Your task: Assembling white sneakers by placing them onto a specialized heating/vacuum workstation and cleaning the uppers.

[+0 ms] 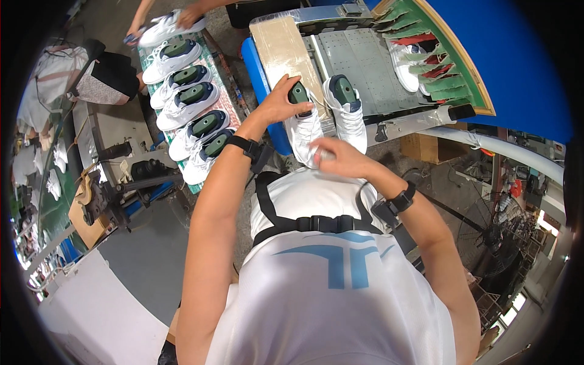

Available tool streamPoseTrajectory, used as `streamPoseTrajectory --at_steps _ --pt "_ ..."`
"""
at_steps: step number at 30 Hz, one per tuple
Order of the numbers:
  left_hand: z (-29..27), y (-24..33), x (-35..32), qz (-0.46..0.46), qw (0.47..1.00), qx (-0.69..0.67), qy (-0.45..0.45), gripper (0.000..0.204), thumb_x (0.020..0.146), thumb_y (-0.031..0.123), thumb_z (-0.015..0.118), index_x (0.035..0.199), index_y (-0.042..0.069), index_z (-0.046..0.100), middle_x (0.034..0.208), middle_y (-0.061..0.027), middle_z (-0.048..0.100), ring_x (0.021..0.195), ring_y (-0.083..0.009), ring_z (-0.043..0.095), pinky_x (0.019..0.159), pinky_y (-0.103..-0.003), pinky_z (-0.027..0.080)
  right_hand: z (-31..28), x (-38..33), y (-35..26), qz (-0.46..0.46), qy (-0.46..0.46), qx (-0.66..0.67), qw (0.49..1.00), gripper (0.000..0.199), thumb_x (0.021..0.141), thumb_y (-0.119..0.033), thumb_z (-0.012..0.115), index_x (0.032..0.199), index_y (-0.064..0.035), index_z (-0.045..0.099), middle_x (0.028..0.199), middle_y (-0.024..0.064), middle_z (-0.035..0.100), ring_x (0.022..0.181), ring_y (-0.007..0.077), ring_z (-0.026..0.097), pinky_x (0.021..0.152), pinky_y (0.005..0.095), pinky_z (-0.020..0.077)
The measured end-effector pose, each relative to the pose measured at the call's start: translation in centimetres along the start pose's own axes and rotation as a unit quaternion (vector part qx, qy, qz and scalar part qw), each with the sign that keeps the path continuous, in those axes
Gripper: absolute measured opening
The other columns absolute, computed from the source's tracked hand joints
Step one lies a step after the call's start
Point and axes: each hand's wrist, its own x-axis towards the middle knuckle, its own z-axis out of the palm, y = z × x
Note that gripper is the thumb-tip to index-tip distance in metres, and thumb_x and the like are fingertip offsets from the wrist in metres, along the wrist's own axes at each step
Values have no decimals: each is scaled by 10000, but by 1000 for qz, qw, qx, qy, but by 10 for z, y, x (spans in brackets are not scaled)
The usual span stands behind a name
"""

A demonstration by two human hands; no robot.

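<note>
Two white lace-up sneakers stand side by side at the near end of a machine bed, toes toward me, each with a dark green shoe last inside. My left hand grips the left sneaker around its heel opening, thumb and fingers on either side of the green last. At that sneaker's toe is my right hand, its fingers curled and slightly blurred. Something small and whitish shows at those fingertips, too smeared to name. Beside it the right sneaker stands untouched.
A conveyor with a film-covered board leads toward a tunnel fringed with green and red flaps; another white shoe lies by the flaps. At left, a rack carries several white sneakers. Another person's hand handles one. A fan stands right.
</note>
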Motion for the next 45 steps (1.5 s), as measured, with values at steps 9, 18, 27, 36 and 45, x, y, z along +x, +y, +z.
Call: streamPoseTrajectory --at_steps 9,18,27,36,45 --pt "15 -8 -7 52 994 -5 95 909 781 406 944 1520 34 568 1649 -277 455 1517 -414 500 1234 -434 436 -11 28 8 -44 191 -70 978 692 838 -231 767 1438 44 560 1052 210 703 987 398 715 889 466 566" --pt "10 4 -12 54 992 -44 102 748 831 305 930 1451 45 602 1498 -152 591 1409 -313 574 1189 -410 450 -26 1 -9 -46 97 -310 945 565 815 -254 750 1271 52 617 1010 256 715 976 476 704 865 534 566" --pt "9 9 -7 73 991 -12 110 760 792 349 937 1402 19 627 1420 -164 619 1330 -326 619 1137 -414 493 -52 -98 -56 106 3 -142 984 598 856 -291 716 1330 63 631 1065 279 739 1002 470 734 887 504 581" --pt "14 -16 -5 60 993 51 82 1010 772 498 962 1568 40 542 1641 -289 462 1528 -449 476 1246 -453 423 -11 -7 2 -17 133 -48 990 659 868 -224 731 1451 48 589 1096 204 721 1043 384 723 943 436 566" --pt "15 -6 -4 61 996 14 66 993 776 491 967 1586 102 544 1713 -288 389 1576 -440 427 1267 -452 402 9 30 13 -155 151 -211 953 695 837 -243 732 1431 82 578 1131 277 719 1074 443 720 972 499 560"
